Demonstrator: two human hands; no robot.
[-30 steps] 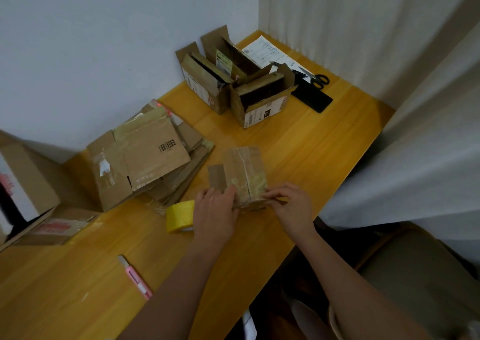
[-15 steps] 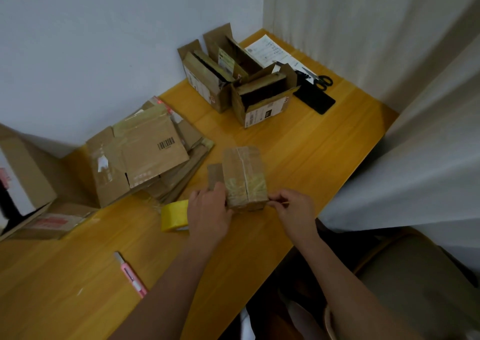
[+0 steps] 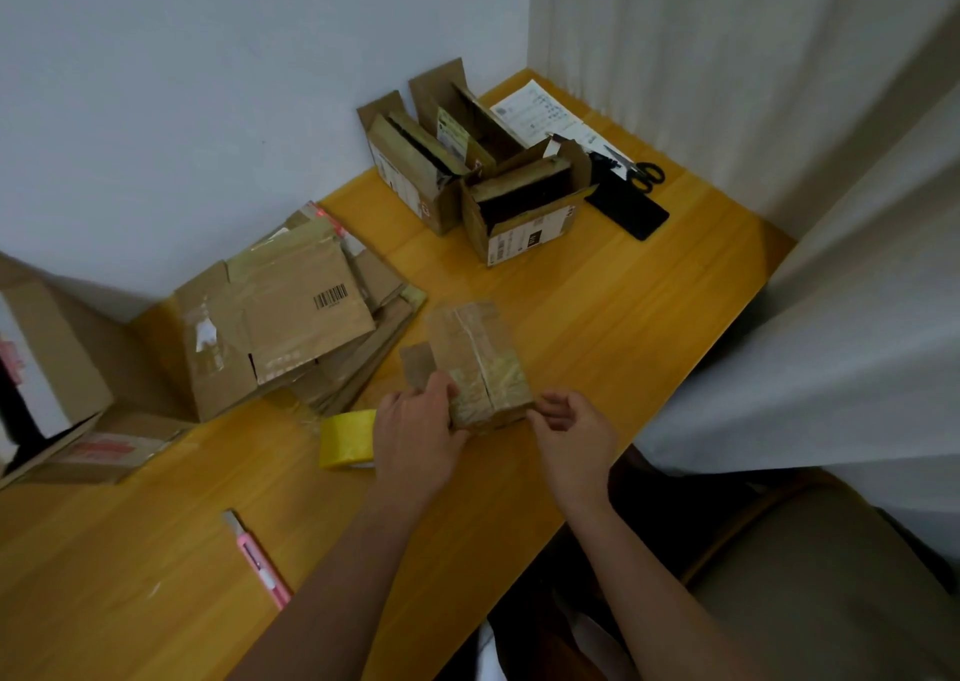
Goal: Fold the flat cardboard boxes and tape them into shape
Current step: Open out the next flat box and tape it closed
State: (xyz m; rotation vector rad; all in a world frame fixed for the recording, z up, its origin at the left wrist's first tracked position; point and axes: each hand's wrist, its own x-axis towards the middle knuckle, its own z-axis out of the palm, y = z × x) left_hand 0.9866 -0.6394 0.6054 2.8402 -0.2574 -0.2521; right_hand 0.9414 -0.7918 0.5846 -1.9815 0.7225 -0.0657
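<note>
Because only the left hand (image 3: 415,433) grips the small taped box (image 3: 478,366) on the tabletop (image 3: 623,327) while the right hand (image 3: 574,428) hovers loosely curled and empty beside it, the box could slide and its tape lift.

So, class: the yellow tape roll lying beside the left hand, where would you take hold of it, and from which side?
Grip the yellow tape roll across its curved outer band, coming from above and its far-left side. It appears to lie tilted on the table, and the left hand blocks its right side.
</note>
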